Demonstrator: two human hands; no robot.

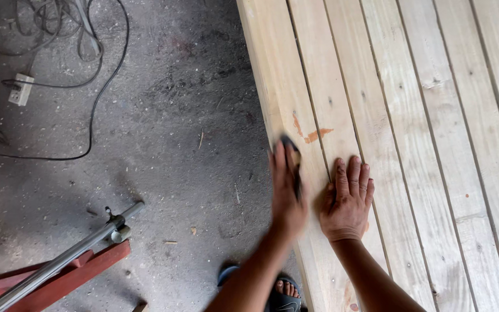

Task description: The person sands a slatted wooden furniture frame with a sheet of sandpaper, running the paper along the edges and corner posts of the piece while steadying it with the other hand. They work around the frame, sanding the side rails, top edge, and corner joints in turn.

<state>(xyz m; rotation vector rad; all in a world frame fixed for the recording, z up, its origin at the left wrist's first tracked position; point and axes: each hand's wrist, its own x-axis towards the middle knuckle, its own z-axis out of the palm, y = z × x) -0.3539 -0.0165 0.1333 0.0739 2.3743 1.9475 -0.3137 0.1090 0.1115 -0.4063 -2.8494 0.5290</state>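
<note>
Down at the near left edge of the planks (411, 115), the left hand (287, 193) is blurred with motion and closed over a small dark pad (291, 151), pressing it against the outermost plank just near of an orange-brown smear (313, 136) on the wood. What the pad is made of cannot be told through the blur. The pad lies at the fingertips, on the far side of the palm, so the left hand is the one on it; the right hand (347, 202) is just beside, to the right, and holds nothing. It rests flat, palm down, fingers stretched and slightly spread, on the second plank. The planks run with their long axis from near to far, leaning a little left as they recede, with narrow dark gaps between them, and the pad sits along that same line. The two hands lie close together but do not touch. Left of the wood is the grey floor (174, 115), with a black cable (96, 98) and a white socket block (21, 89) at the far left, a metal pipe (64, 260) on a red frame (82, 271) at the near left, and a sandalled foot (284, 292) by the near edge.
</note>
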